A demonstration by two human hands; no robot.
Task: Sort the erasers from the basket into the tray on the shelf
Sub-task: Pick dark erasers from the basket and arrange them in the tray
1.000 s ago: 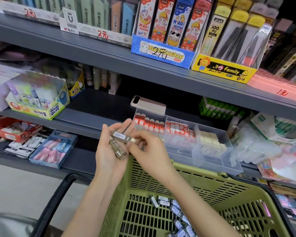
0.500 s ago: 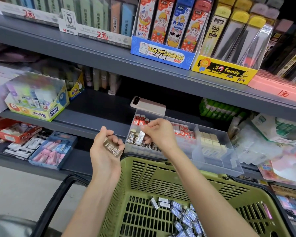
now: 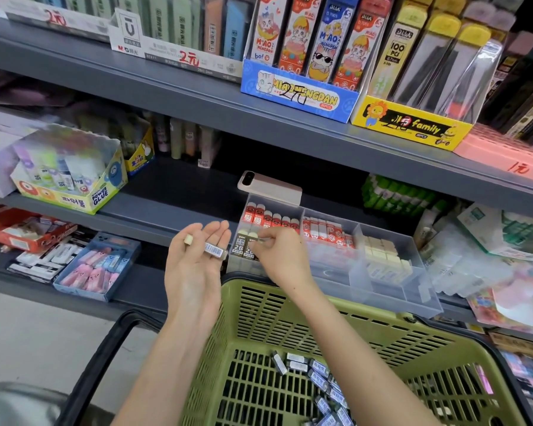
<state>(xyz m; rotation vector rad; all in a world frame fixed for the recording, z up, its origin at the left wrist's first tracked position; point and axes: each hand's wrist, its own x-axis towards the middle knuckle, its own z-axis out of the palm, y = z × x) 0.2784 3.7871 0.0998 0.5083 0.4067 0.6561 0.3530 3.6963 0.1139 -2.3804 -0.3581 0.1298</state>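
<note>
A clear divided tray sits on the middle shelf, with red, white and cream erasers in its compartments. Its front left compartment holds brown 2B erasers standing on end. My right hand reaches over that compartment and pinches one eraser beside them. My left hand is held palm up just left of the tray, and one barcoded eraser lies across its straight fingers. Below my arms, the green basket holds several loose wrapped erasers on its floor.
A pink phone rests on the tray's back edge. A Power Glue box stands at the left of the shelf, and a blue tray of pink erasers lies on the shelf below. The basket's black handle hangs at lower left.
My right hand took an eraser from my left hand and carried it to the tray's front left compartment. The stack in my left hand shrank to one eraser, and its fingers straightened.
</note>
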